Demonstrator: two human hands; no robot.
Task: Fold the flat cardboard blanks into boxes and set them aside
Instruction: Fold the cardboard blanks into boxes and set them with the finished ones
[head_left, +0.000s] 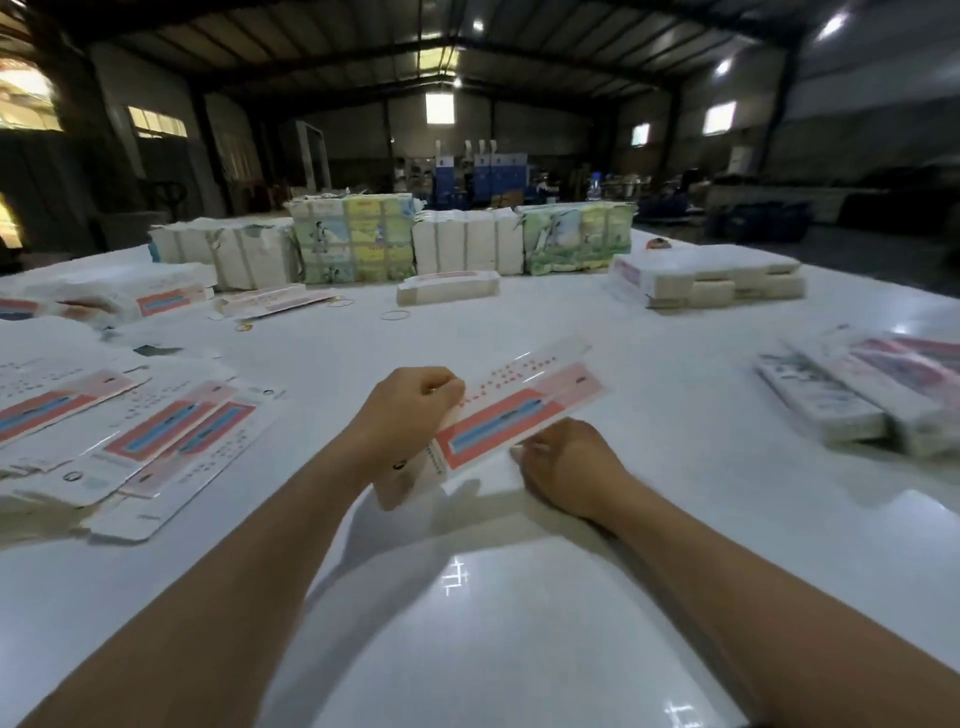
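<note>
Our left hand (415, 410) pinches the near left end of one flat cardboard blank (514, 410) above the white table (675, 415); its long axis slants away rightward, and our right hand (563, 465) grips its near edge.

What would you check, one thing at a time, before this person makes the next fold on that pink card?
1. Left hand grips the cardboard blank at its upper edge: ok.
2. Right hand holds the blank's near edge: ok.
3. Blank already opened into a box shape: not ok, it looks flat.
4. Bare table under the hands for folding: ok.
5. More flat blanks waiting on the left: ok.
6. Folded boxes set aside on the right, with room for more: cannot tell.
</note>
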